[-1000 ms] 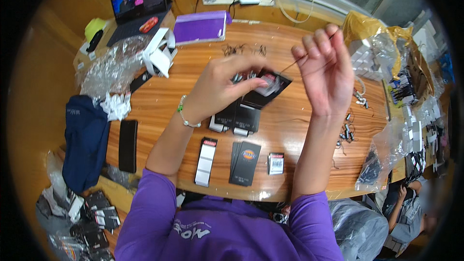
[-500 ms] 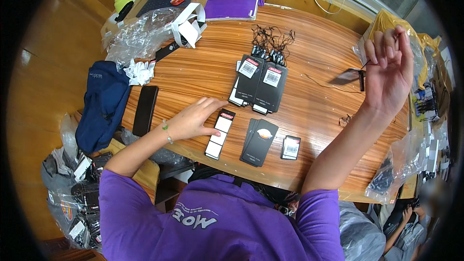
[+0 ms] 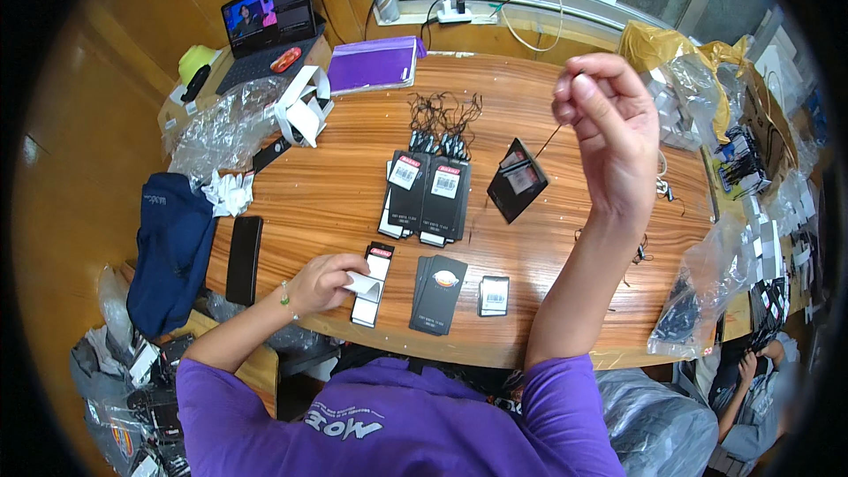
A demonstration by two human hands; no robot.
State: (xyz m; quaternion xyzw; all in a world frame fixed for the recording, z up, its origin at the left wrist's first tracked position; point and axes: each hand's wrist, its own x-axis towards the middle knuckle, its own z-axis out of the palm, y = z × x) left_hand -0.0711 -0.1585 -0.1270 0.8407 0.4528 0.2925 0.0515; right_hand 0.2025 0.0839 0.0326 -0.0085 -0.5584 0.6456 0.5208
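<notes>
A person's bare hands work over a wood-grain worktop (image 3: 300, 203). The right hand (image 3: 616, 128) is raised at the upper right, its thumb and forefinger pinched together on a thin black cord (image 3: 551, 139). From the cord hangs a glossy black hang tag (image 3: 518, 180), tilted, to the right of two neighbouring stacks of black tags (image 3: 427, 199) with barcode stickers and a tangle of cords (image 3: 444, 115) at their heads. Whether the hanging tag's lowest corner touches the wood, I cannot tell.

The left hand (image 3: 323, 285) is low, near the front edge. Its thumb and fingers are closed on a white slip (image 3: 364, 287), which curls up over a narrow black card strip (image 3: 379, 255) with a red head. Whether the slip is fully free of the strip is unclear.

For good handling, the slip would best be lifted slowly from one edge — a light pinch, so that it neither creases nor drags the strip along. The cord is best held high and steady, letting the tag settle before it is brought near the stacks; a swinging tag could knock them or snag the loose cords. To the right of the strip lie dark printed cards (image 3: 436, 300) and a small barcode pile (image 3: 494, 298) — worth keeping sleeves clear of both.
</notes>
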